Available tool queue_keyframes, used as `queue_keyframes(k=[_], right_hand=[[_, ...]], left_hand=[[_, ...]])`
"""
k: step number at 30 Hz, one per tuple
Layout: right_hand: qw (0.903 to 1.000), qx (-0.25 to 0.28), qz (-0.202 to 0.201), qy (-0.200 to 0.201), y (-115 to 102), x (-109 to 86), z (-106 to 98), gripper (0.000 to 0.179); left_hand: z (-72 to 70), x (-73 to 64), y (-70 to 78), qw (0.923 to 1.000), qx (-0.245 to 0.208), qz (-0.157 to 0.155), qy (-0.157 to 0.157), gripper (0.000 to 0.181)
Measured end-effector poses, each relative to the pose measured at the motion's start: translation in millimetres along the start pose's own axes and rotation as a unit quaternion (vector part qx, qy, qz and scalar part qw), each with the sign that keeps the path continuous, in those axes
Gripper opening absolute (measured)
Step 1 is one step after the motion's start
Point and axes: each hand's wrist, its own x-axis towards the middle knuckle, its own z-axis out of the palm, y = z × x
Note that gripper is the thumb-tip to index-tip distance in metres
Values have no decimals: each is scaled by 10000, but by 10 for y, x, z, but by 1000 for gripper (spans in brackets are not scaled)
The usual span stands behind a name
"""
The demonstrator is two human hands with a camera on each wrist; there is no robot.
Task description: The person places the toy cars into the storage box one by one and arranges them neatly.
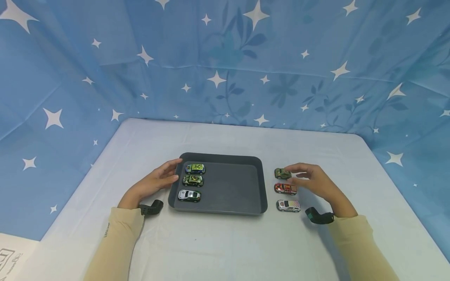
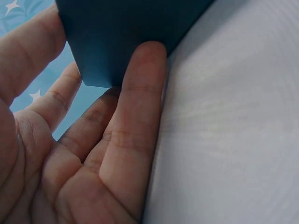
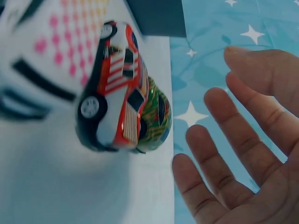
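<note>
My left hand (image 1: 154, 181) is at the left side of a dark grey tray (image 1: 263, 187). In the left wrist view its fingers reach along the tray's outer wall (image 2: 112, 28), one fingertip against it. Three toy cars line the tray's left side: a yellow-and-blue one (image 1: 195, 168), a green camouflage one (image 1: 193, 180) and a white-and-green one (image 1: 189, 195). Right of the tray, my right hand (image 1: 313, 181) hovers with spread fingers beside a green camouflage toy car (image 1: 281, 173). Nearer me are a red-and-white toy car (image 3: 119, 93) and a white, pink-dotted one (image 1: 288, 205).
A white cloth covers the table (image 1: 218, 246) beneath everything. Behind it hangs a blue curtain (image 1: 232, 101) with white stars. Printed paper or card (image 1: 14, 253) lies at the lower left corner. Each wrist wears a black camera strap.
</note>
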Motion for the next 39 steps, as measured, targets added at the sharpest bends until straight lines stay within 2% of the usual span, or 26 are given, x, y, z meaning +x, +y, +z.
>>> queue_keyframes(k=[10, 21, 28, 39], right_hand=[[9979, -126, 553, -301, 126, 103, -102, 37], [9953, -300, 559, -726, 238, 219, -154, 40], [9947, -519, 452, -770, 275, 303, -147, 40], [9882, -932, 921, -797, 259, 426, -114, 43]], left_hand=[[-1, -4, -10, 10000, -46, -2, -9, 72], [-2, -6, -4, 10000, 87, -37, -3, 72], [-7, -12, -4, 9999, 115, -33, 15, 72], [-18, -3, -18, 10000, 49, 25, -53, 73]])
